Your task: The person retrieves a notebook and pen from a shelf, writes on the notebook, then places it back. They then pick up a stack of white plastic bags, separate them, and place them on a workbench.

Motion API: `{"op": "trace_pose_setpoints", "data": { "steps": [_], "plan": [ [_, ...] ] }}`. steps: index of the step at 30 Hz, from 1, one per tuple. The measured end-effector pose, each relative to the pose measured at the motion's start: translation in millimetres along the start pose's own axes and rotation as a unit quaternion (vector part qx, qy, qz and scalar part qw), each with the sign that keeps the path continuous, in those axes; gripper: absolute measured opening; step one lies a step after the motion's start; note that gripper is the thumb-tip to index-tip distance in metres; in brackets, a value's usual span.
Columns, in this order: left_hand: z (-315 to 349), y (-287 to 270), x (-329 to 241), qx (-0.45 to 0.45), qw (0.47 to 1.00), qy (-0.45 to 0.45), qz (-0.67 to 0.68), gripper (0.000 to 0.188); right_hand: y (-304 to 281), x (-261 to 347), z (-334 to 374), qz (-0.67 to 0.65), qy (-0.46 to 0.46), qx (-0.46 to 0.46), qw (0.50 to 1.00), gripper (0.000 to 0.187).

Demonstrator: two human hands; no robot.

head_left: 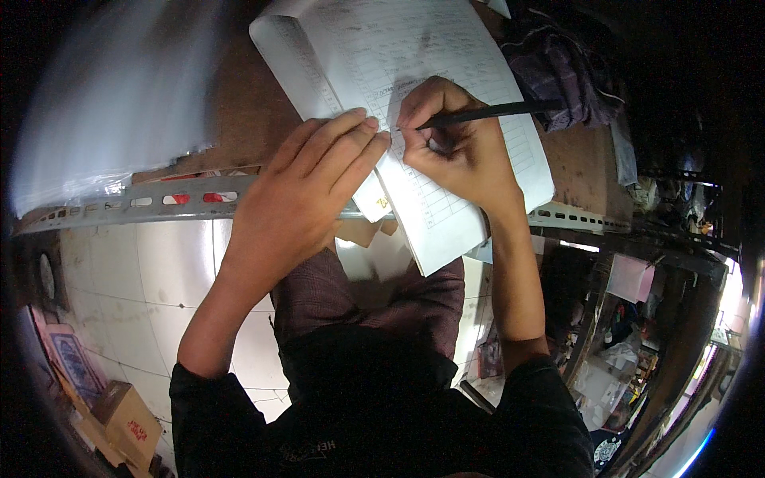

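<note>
An open notebook (446, 72) with ruled columns and handwritten lines lies on the brown tabletop, its lower corner jutting past the table's front edge. My right hand (462, 151) is closed round a black pen (502, 111), whose tip end is at the page near the fold. The pen's back end points to the right. My left hand (307, 179) lies flat over the notebook's left part, fingers stretched out toward the fold and close to the right fingertips. Its palm hides some of the left page.
Clear plastic sheeting (111, 88) covers the table's left side. A perforated metal rail (159, 199) runs along the front edge. Dark checked cloth (566, 76) lies right of the notebook. A cardboard box (127, 426) stands on the tiled floor at lower left; cluttered shelves (629, 350) are at right.
</note>
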State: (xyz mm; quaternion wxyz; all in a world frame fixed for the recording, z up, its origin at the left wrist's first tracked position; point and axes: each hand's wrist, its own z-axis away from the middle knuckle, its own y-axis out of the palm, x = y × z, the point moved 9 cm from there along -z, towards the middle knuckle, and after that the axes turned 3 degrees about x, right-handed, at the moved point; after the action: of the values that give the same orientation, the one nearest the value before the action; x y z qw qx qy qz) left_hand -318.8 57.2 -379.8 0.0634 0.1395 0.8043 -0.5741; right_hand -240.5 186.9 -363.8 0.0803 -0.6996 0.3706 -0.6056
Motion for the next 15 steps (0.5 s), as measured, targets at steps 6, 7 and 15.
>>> {"op": "trace_pose_setpoints", "data": {
  "steps": [6,7,15],
  "plan": [
    [-2,-3,-1,0.003,1.0,0.006,-0.001,0.068,-8,-11,7,-0.106,-0.018,-0.023,0.994,0.025],
    [-3,-5,-2,0.006,1.0,0.008,-0.002,0.06,-8,-13,7,-0.11,-0.012,-0.02,0.994,0.025],
    [-2,-3,-1,0.002,1.0,0.004,0.008,0.061,-8,-5,4,-0.04,0.002,-0.012,0.999,0.025]
  ]
}}
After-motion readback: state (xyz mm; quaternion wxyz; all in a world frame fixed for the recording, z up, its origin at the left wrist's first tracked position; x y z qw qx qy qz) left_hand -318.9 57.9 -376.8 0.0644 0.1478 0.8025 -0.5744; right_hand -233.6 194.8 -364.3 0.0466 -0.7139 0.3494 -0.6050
